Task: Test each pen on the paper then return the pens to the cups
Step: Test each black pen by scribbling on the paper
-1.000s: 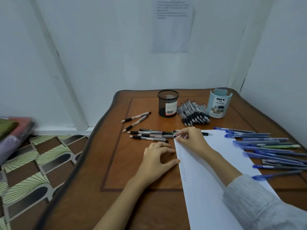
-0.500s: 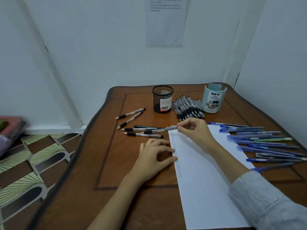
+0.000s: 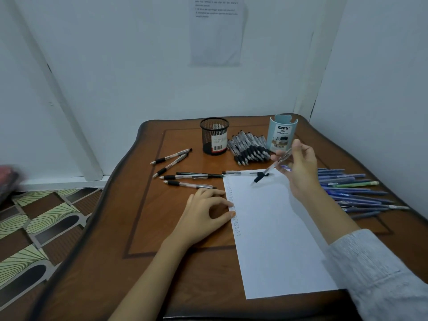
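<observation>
Over the far end of the paper (image 3: 278,239), my feed showed the right hand (image 3: 298,167) up in the air, where 1 second before it had been down flat at the sheet's far-left corner. It had come up and swung toward the right edge of the table (image 3: 104,239). It was pinching a clear pen (image 3: 272,167) with a black grip between thumb and fingertips, the other fingers loosely spread. The pen hung slanted, its tip pointing down and left, just clear of the sheet.

The left hand (image 3: 206,212) had not moved. It rested on the wood with its fingers loosely curved, thumb and fingertips touching the paper's left edge beside the column of test marks (image 3: 234,209), holding nothing.

Another pen (image 3: 243,173) lay across the sheet's far edge, and 5 loose pens (image 3: 185,179) lay left of it toward the table's left edge. At the far edge, the mesh cup (image 3: 214,135) and the blue cup (image 3: 281,133) stood with a heap of black-grip pens (image 3: 250,149) between them. The blue pens (image 3: 352,191) were fanned along the right edge.

I read the lift as a changeover between pens rather than a stroke. I could not tell from the feed whether this pen had been tried yet. With both cups showing no pens and so many pens out on the table, I judged the task well short of done. If the pen was fresh, the next mark belonged at the column, with the left hand pinning the sheet.
</observation>
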Demonstrator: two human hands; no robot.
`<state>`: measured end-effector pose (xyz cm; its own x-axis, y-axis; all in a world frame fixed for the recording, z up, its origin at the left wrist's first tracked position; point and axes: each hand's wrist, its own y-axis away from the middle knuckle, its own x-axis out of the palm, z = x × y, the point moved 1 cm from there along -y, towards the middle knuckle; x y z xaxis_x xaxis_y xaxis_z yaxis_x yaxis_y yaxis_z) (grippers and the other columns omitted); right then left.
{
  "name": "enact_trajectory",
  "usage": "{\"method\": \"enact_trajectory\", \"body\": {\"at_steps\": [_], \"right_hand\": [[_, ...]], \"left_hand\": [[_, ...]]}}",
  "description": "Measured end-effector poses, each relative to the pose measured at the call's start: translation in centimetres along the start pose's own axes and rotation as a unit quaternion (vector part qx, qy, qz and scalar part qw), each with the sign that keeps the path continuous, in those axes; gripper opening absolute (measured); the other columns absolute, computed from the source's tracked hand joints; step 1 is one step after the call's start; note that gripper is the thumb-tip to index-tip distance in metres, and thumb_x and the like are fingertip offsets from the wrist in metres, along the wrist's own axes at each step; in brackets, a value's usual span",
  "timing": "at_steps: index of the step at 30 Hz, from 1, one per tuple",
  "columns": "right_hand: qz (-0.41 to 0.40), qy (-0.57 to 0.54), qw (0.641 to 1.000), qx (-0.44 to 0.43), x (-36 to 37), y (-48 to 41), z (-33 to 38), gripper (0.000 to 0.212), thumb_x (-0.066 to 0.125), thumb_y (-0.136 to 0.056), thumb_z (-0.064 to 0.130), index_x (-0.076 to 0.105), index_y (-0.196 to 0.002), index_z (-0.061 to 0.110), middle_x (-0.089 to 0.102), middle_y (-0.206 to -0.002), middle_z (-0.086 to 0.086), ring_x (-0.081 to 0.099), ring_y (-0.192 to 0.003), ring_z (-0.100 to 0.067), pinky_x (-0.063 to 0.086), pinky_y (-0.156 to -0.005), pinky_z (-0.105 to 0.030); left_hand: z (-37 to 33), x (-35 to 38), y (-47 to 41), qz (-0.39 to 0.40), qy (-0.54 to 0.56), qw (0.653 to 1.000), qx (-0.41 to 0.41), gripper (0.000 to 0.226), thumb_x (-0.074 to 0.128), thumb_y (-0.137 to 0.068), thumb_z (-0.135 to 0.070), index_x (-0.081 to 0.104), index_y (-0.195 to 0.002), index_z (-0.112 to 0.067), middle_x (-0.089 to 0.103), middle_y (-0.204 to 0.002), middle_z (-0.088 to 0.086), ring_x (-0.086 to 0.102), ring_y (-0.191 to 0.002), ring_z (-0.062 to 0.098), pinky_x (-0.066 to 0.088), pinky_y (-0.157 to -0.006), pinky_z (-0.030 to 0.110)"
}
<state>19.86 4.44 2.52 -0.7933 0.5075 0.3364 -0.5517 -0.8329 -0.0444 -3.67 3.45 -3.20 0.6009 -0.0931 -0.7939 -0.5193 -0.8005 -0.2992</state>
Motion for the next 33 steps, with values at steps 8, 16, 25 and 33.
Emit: {"method": "enact_trajectory", "body": {"at_steps": [8, 16, 25, 33], "right_hand": [[0.039, -0.163, 0.974, 0.150, 0.0, 1.5, 0.6, 0.018, 0.037, -0.099, 0.013, 0.043, -0.083, 0.019, 0.033, -0.046, 0.007, 0.020, -0.032, -0.003, 0.012, -0.030, -0.014], [0.120, -0.168, 0.965, 0.164, -0.4, 3.4, 1.1, 0.021, 0.050, -0.096, 0.013, 0.059, -0.115, 0.007, 0.066, -0.087, -0.005, 0.032, -0.031, -0.003, 0.025, -0.029, -0.013], [0.229, 0.030, 0.919, 0.321, -0.8, 6.6, -0.5, 0.070, 0.025, -0.099, 0.048, 0.075, -0.094, -0.001, 0.061, -0.062, -0.011, 0.040, -0.051, -0.012, 0.034, -0.046, -0.020], [0.151, 0.097, 0.960, 0.213, -0.6, 9.0, -2.6, 0.031, 0.068, -0.087, 0.028, 0.048, -0.067, 0.015, 0.041, -0.047, 0.000, 0.026, -0.037, -0.007, 0.018, -0.035, -0.017]], "left_hand": [[0.0, 0.1, 0.2, 0.014, 0.003, 1.000, 0.010, 0.031, 0.060, -0.085, -0.051, 0.063, -0.112, -0.037, 0.048, -0.129, -0.025, 0.028, -0.123, -0.008, 0.018, -0.096, 0.026], [0.1, 0.2, 0.1, 0.019, 0.016, 1.000, 0.002, 0.027, 0.060, -0.086, -0.047, 0.062, -0.111, -0.039, 0.049, -0.127, -0.026, 0.027, -0.121, -0.008, 0.016, -0.096, 0.026], [0.1, 0.2, -0.1, 0.011, 0.015, 1.000, -0.001, 0.023, 0.063, -0.085, -0.045, 0.063, -0.107, -0.039, 0.052, -0.127, -0.023, 0.030, -0.121, -0.005, 0.020, -0.099, 0.030], [-0.1, 0.2, 0.0, 0.006, 0.007, 1.000, 0.000, 0.022, 0.063, -0.085, -0.045, 0.062, -0.106, -0.040, 0.052, -0.127, -0.022, 0.031, -0.119, -0.005, 0.022, -0.100, 0.033]]}}
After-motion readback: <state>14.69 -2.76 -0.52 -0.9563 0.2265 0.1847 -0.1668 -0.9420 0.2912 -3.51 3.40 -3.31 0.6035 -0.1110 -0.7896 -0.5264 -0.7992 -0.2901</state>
